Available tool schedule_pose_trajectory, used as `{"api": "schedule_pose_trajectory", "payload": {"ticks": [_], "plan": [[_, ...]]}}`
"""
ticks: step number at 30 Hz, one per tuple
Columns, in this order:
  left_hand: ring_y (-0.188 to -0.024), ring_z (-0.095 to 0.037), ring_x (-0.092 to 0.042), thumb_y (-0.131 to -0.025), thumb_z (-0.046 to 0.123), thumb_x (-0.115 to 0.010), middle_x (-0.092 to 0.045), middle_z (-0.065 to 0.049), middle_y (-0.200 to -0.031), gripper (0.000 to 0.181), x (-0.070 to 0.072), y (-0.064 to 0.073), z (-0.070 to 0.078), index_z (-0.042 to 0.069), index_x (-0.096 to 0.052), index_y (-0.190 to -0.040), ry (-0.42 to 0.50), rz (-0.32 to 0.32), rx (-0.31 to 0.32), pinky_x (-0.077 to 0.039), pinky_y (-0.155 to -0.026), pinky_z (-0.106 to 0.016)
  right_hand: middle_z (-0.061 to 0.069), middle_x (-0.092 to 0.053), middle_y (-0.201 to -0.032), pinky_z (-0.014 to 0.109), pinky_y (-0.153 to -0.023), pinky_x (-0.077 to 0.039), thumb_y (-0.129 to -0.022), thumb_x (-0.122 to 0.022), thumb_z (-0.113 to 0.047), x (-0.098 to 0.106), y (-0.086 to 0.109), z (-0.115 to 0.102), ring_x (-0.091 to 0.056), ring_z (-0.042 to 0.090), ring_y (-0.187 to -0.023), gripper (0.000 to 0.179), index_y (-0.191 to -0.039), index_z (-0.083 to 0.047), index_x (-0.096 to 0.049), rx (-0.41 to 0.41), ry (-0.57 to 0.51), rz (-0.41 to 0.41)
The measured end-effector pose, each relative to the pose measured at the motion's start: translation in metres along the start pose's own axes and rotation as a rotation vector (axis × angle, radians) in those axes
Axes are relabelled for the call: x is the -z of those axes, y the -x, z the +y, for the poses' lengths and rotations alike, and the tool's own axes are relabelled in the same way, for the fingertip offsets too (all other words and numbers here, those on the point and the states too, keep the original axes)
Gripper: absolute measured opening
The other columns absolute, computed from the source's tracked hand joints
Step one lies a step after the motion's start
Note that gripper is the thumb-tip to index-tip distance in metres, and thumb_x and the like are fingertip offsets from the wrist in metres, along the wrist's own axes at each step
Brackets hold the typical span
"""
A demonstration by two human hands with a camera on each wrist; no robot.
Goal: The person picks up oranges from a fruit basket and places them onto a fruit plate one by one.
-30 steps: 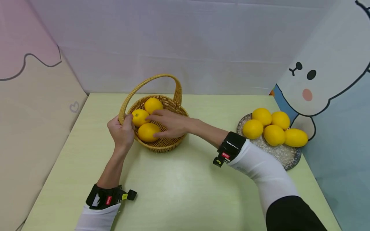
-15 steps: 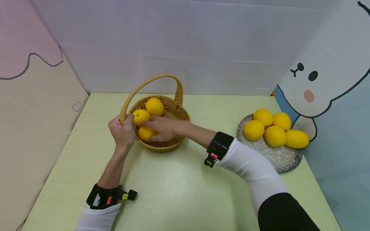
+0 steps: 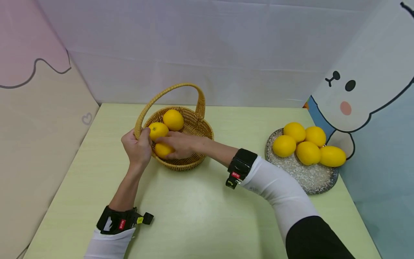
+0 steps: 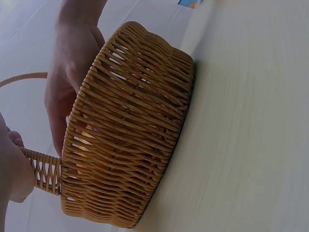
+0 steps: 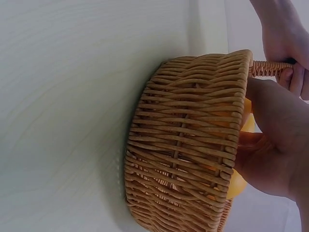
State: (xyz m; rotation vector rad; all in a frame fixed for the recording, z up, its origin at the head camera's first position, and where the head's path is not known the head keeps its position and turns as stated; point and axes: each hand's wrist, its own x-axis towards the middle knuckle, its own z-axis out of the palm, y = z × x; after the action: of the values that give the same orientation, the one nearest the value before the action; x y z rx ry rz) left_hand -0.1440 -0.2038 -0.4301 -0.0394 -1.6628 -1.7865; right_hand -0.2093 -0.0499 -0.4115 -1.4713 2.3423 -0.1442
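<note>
A wicker basket with an arched handle stands toward the back of the table, left of centre. My left hand grips the handle's left foot, just above the rim. Inside the basket are three yellow lemons. My right hand reaches down over the right side and grips the front lemon, thumb on the near side and fingers on the far side. Beside those fingers lies another lemon, with a third lemon behind. In the right wrist view the basket wall hides the fingertips.
At the right of the table is a speckled round plate carrying several lemons bunched at its back. A pale wall rises behind the table, and a panel with a cartoon animal stands along the right side.
My right hand has lowered into the basket and moved its fingers round the front lemon, covering more of it. The left hand keeps its grip on the handle.
</note>
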Motion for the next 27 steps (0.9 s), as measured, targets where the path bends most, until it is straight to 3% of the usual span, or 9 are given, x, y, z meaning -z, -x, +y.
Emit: {"api": "schedule_pose_trajectory", "payload": {"ticks": [11, 18, 27], "plan": [[-0.032, -0.006, -0.033, -0.093, -0.007, -0.055, -0.043, 0.008, -0.041, 0.043, 0.000, 0.001, 0.001, 0.006, -0.048, -0.054, -0.025, 0.005, -0.004, -0.020, -0.029, -0.016, 0.007, -0.047, -0.147, 0.033, -0.108, -0.042, -0.100, -0.064, -0.036, 0.000, 0.004, 0.001, -0.046, 0.017, -0.126, 0.066, -0.158, -0.016, -0.038, -0.003, -0.007, -0.004], [-0.032, -0.006, -0.033, -0.095, -0.004, -0.056, -0.043, 0.007, -0.042, 0.042, 0.000, 0.001, 0.001, 0.004, -0.047, -0.054, -0.036, 0.003, -0.004, -0.020, -0.029, -0.015, 0.009, -0.045, -0.151, 0.035, -0.112, -0.040, -0.100, -0.066, -0.033, 0.000, 0.008, 0.003, -0.041, 0.019, -0.133, 0.067, -0.158, -0.018, -0.039, -0.013, -0.002, -0.015], [-0.032, -0.007, -0.032, -0.094, -0.005, -0.055, -0.043, 0.007, -0.042, 0.042, 0.000, 0.000, 0.000, 0.004, -0.047, -0.054, -0.027, -0.004, -0.010, -0.021, -0.030, -0.016, 0.010, -0.049, -0.143, 0.033, -0.102, -0.044, -0.098, -0.067, -0.030, 0.004, 0.026, 0.009, -0.046, 0.016, -0.120, 0.067, -0.158, -0.019, -0.041, -0.016, -0.067, 0.062]]}}
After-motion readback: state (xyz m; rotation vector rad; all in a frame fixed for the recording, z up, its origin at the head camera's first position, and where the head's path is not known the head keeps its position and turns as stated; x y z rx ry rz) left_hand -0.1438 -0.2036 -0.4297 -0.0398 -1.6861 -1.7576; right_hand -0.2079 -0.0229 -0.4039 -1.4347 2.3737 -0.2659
